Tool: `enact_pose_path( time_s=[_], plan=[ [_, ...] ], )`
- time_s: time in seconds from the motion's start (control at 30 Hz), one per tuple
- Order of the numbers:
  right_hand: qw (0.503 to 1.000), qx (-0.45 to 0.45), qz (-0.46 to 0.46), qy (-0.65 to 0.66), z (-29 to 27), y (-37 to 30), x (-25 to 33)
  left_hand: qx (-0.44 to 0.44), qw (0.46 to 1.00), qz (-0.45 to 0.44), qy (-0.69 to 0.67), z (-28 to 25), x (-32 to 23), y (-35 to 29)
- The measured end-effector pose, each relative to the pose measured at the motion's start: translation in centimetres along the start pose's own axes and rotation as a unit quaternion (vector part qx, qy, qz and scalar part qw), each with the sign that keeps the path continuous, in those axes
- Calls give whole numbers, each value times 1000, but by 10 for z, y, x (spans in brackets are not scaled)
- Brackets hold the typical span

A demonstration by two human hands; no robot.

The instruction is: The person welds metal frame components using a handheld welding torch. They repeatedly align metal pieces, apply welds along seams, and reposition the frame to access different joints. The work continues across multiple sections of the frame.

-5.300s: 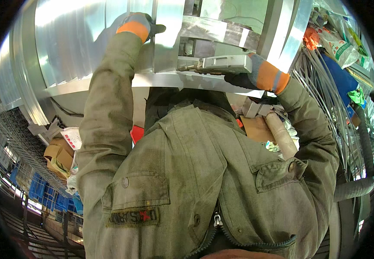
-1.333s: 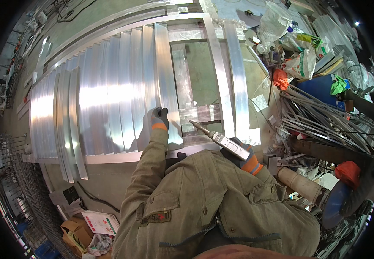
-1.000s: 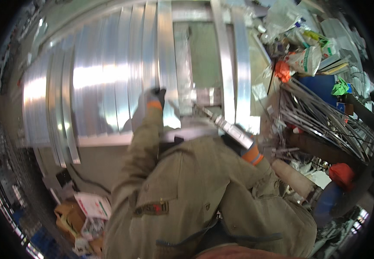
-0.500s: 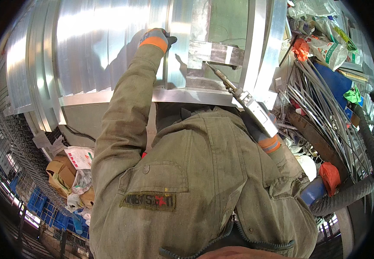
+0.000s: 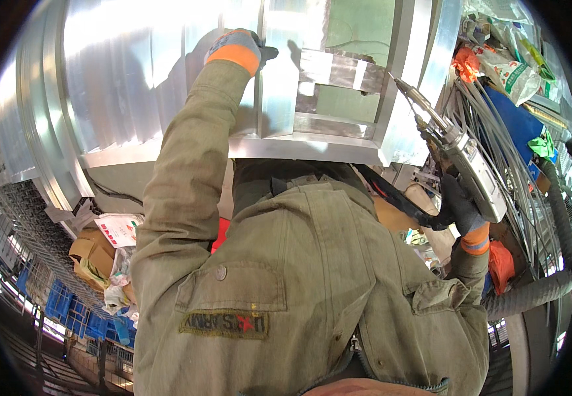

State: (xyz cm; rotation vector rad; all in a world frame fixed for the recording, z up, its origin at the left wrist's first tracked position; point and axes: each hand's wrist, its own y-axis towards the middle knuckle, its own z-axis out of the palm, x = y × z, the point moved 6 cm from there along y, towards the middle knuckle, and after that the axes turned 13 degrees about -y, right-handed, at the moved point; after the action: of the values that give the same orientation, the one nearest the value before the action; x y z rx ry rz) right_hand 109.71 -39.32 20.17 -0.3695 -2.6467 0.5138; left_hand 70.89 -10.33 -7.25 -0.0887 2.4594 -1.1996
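My left hand point(image 5: 236, 51), in a grey glove with an orange cuff, presses on the shiny ribbed aluminium panels point(image 5: 124, 86). Its fingers curl at the left edge of a raised aluminium profile point(image 5: 277, 86), with the dark thumb pointing right. At the right, my right hand point(image 5: 457, 204) is wrapped round the grip of a silver pistol-shaped power tool point(image 5: 474, 168). The tool's thin tip points up and left, close to the frame's right upright point(image 5: 398, 86). A grey crosspiece point(image 5: 342, 70) spans the opening left of that upright.
Long thin metal strips point(image 5: 490, 138), plastic bags point(image 5: 507, 72) and a red bag point(image 5: 500, 264) crowd the right side. A thick grey corrugated hose point(image 5: 530, 297) runs at lower right. Cardboard point(image 5: 91, 254) and blue crates point(image 5: 68, 307) lie at lower left.
My right hand has carried the power tool to the right, so its tip has left the opening by the crosspiece. My left hand stays on the panels.
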Motion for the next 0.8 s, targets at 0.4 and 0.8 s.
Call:
enact_pose_path(
  time_s=[0.4,0.8],
  plan=[
    [973,46,-155,-166,-43,33,2,22,999,22,-17,-2,-2,-5],
    [939,271,-107,181,29,89,64,14,999,29,42,-6,-9,-9]
  ],
)
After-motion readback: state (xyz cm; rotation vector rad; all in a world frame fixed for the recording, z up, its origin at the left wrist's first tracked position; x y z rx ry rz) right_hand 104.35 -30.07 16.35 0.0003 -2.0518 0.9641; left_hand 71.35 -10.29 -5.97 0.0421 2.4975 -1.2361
